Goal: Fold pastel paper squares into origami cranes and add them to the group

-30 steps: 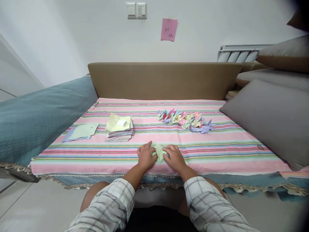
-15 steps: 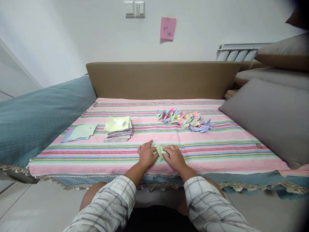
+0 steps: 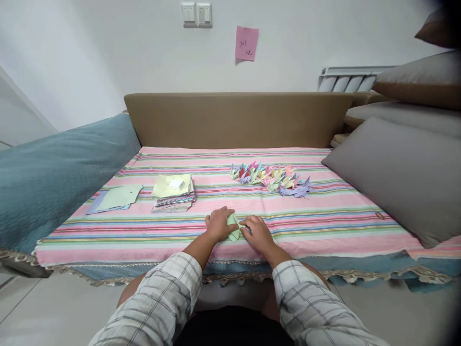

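Striped cloth (image 3: 151, 242) spread out, paper cranes (image 3: 272, 179) toward the back. We see green paper (image 3: 235, 235) near the front edge: left hand (image 3: 218, 225) over it, grip unclear, right hand (image 3: 258, 234) pinching its edge with fingertips

Soft, fairly bright light falls evenly around the hands (image 3: 219, 226), leaving only faint shading beside them; the green paper (image 3: 235, 236) between them looks pale, its creases soft. Beyond the hands, the wall (image 3: 291, 43) is cool grey-white, brightest to their far left. A slim shadow below the pink note (image 3: 247, 43) suggests light from above. Nearer than the hands, the black clothing (image 3: 234, 329) sinks into near-featureless dark. Wide-angle stretch pulls at the blue armrest (image 3: 72, 166) left of them, while a blurred black vignette eats the far right edge.
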The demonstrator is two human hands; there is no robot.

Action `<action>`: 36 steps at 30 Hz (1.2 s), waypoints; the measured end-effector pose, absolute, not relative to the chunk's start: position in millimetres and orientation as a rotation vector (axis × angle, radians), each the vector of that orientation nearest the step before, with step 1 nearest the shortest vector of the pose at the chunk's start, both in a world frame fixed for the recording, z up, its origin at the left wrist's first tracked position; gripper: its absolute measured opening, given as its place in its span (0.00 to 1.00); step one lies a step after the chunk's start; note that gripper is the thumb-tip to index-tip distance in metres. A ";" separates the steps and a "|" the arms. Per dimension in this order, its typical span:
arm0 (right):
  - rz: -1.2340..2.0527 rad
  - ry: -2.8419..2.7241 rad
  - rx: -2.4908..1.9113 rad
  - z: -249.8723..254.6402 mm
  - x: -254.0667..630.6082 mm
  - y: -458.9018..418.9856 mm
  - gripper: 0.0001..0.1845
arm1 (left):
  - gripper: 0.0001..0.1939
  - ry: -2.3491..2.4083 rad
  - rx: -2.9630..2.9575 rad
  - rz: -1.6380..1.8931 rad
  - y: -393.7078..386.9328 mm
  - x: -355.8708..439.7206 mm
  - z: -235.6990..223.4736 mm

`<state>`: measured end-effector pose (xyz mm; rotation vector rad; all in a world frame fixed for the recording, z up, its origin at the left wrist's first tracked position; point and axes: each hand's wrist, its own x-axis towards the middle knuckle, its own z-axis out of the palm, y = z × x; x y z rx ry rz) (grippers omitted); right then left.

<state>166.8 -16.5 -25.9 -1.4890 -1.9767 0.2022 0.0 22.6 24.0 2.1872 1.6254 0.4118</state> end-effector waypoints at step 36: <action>0.277 -1.940 -1.517 -19.9 165.5 -17.7 0.10 | 0.27 0.941 2.484 0.502 30.0 -27.7 6.6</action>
